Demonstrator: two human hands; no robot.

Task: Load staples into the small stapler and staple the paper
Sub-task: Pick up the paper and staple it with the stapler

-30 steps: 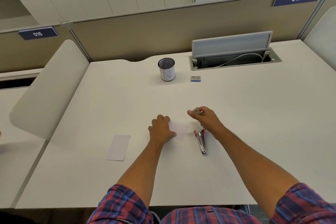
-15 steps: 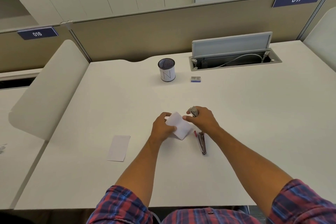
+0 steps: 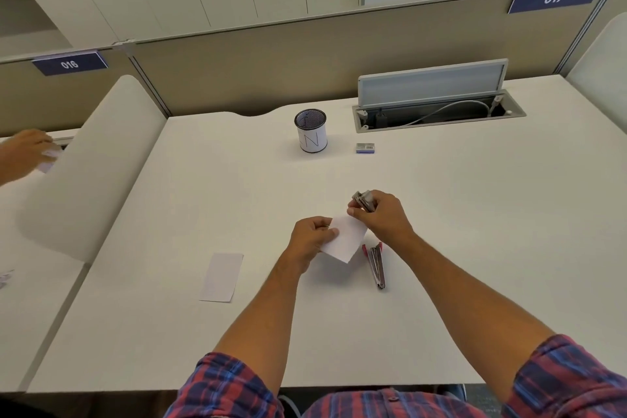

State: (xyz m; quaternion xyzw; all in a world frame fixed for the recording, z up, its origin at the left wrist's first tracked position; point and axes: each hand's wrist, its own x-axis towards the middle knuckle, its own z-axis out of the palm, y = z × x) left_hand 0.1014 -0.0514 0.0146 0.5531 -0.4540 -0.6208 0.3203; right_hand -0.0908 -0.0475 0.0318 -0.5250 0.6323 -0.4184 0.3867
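My left hand (image 3: 310, 238) pinches the left edge of a small white paper (image 3: 346, 238), lifted a little above the desk and tilted. My right hand (image 3: 381, 216) grips a small silver stapler (image 3: 363, 200) at the paper's upper right corner. Whether the stapler's jaws are over the paper I cannot tell, as my fingers cover them. A red-handled metal tool (image 3: 376, 264) lies flat on the desk just below and right of the paper.
A second white paper slip (image 3: 222, 276) lies to the left. At the back stand a mesh pen cup (image 3: 311, 135) and a small staple box (image 3: 365, 147), beside an open cable tray (image 3: 437, 112). Another person's hand (image 3: 25, 153) reaches in at far left.
My left hand lifted the paper off the desk and my right hand brought the stapler to its upper right corner. Another person's hand came into view at far left.
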